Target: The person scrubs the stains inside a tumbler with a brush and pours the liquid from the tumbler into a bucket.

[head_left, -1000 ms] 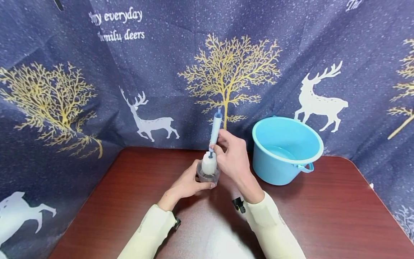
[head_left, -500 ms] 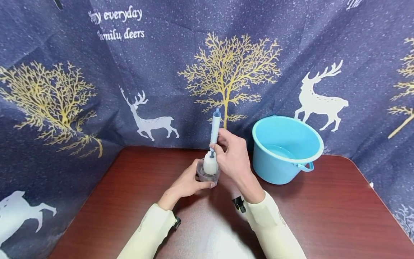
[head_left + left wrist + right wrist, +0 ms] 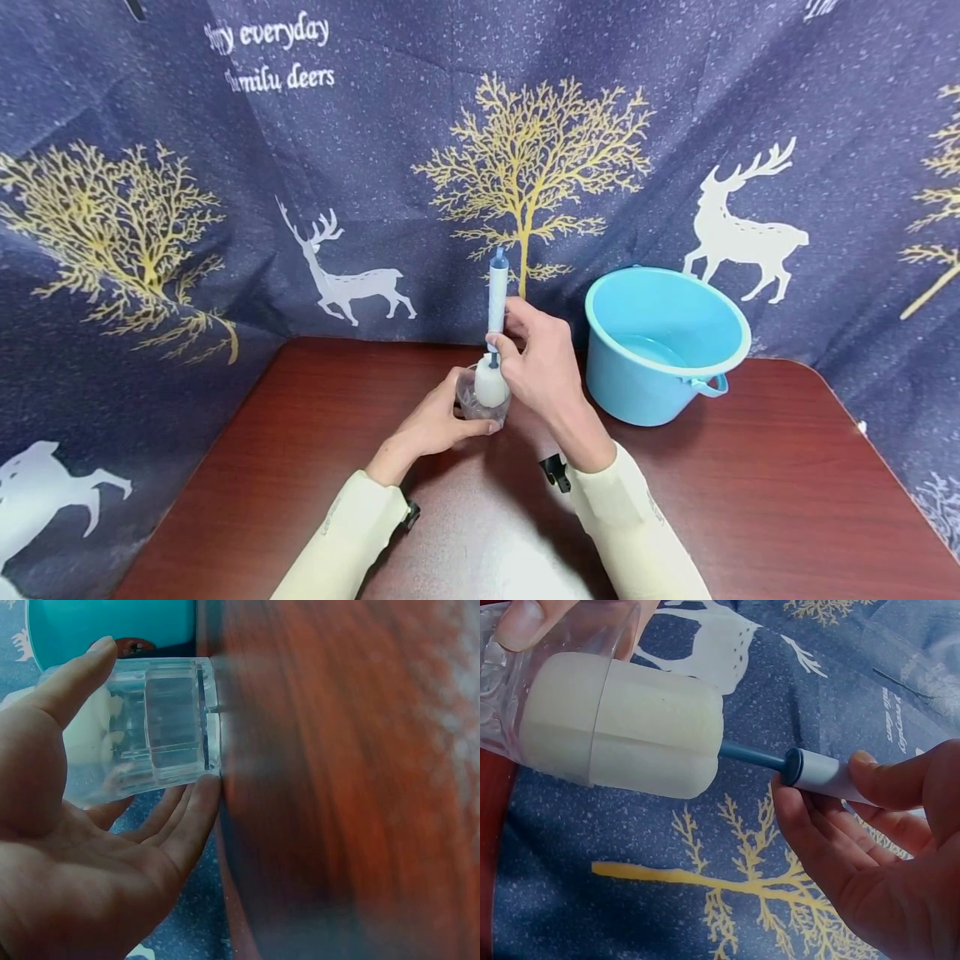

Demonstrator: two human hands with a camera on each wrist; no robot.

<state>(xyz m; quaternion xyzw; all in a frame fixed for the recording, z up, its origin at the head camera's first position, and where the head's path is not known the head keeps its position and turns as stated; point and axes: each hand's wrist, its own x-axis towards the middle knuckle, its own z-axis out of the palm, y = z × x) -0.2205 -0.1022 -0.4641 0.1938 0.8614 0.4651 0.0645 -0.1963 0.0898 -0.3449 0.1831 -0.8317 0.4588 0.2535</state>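
My right hand (image 3: 543,362) pinches the pale blue handle of a sponge cup brush (image 3: 497,304), thumb on one side and fingers on the other. Its white sponge head (image 3: 660,727) sits partly inside a clear plastic cup (image 3: 176,712), and part of it stands out above the rim. A dark blue stem (image 3: 754,754) joins sponge and handle. The handle points up, almost upright, in the head view. Around the cup's side my left hand (image 3: 431,425) holds on, thumb on the near side. In the left wrist view the cup's base is right at the tabletop.
A light blue bucket (image 3: 637,400) with a side handle stands on the table right of my right hand. The reddish-brown table (image 3: 315,417) ends at a dark blue cloth backdrop (image 3: 420,275) printed with deer and golden trees.
The brush handle has swung from leaning right to nearly upright, its top moving left. The sponge head has shifted slightly right in the cup. My left hand and the cup stay put.
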